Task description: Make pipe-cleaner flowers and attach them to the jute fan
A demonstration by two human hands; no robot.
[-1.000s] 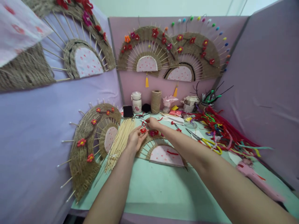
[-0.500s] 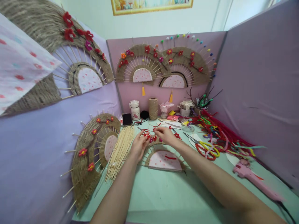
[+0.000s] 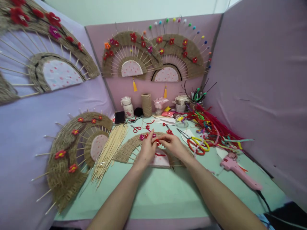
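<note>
Together, both hands (image 3: 157, 143) pinch a fuzzy red flower (image 3: 158, 142) (small) — petals rounded.

Pale green tabletop (image 3: 153, 198), woven fan (image 3: 125, 149), thin sticks (image 3: 109, 148), small red scissors (image 3: 136, 129), pink glue gun (image 3: 241, 173), tangled strands (image 3: 212, 126)

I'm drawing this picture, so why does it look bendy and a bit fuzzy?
In the head view, the wide lens seems to stretch the edges, like the big upper-left fan; in the head view, the red piece between the hands is too small and soft to see clearly; in the head view, soft shadows lie on the green tabletop.
</note>
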